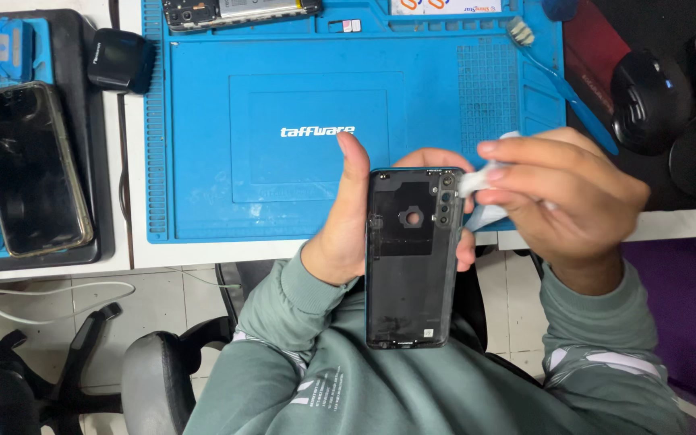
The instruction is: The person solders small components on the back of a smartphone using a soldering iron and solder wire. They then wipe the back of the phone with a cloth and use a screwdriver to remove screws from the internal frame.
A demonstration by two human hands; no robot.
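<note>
A sage-green sweatshirt (380, 387) with long sleeves ending in ribbed cuffs is worn, a small white printed marking is seen on its chest, pale white-grey stripes are set across both upper sleeves, and both hands are left bare.

Blue mat (203, 161), toothbrush (561, 80), mouse (650, 101)

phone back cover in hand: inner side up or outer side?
Inner side up: the back cover in the left hand shows bare dark lining and open camera cutouts.
</note>
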